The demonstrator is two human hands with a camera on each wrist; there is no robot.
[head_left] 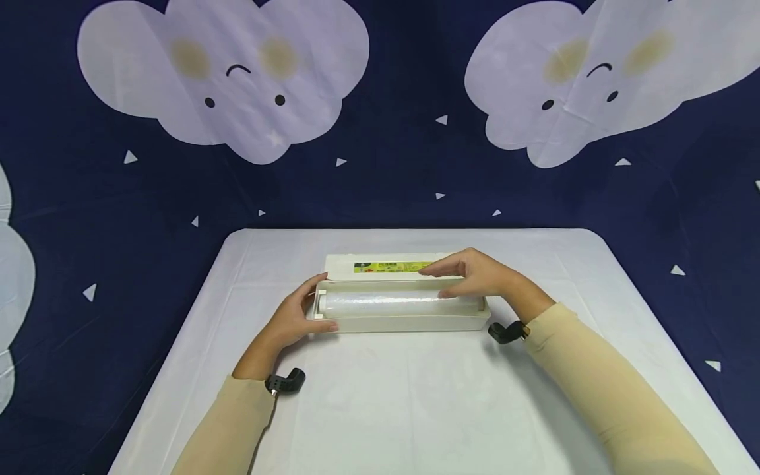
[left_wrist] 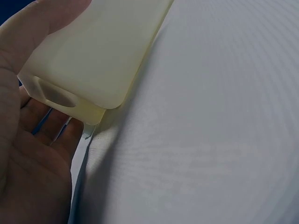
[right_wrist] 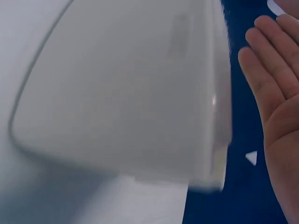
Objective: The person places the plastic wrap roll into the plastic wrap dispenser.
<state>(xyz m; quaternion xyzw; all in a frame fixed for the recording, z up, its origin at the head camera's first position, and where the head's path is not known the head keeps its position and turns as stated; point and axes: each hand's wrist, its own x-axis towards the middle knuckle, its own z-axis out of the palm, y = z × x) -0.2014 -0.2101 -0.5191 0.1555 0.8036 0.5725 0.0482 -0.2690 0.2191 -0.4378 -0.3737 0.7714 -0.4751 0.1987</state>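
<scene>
The left hand (head_left: pixel 291 320) grips the left end of a long white box (head_left: pixel 404 324), thumb along the front wall and fingers reaching round the end towards the back. The left wrist view shows that thumb (left_wrist: pixel 56 14) lying over the smooth wall, with the other fingers behind the box's end, beside an oval slot (left_wrist: pixel 57 95).

The right hand (head_left: pixel 479 272) is released and holds nothing: thumb and fingers stand wide apart over the right part of the box, the fingers by the lid (head_left: pixel 340 265) and the thumb over the clear roll (head_left: pixel 386 303). Whether either touches, I cannot tell. In the right wrist view its fingers (right_wrist: pixel 271 65) are fairly straight and apart from the box wall.

The box sits on the white bench (head_left: pixel 368 409), nearer the far edge and about midway between the left and right edges, its long side roughly parallel to the far edge. The roll lies lengthwise inside. The lid lies back behind the box, towards the bench's far edge, with a green and yellow label (head_left: pixel 386 267) on it.
</scene>
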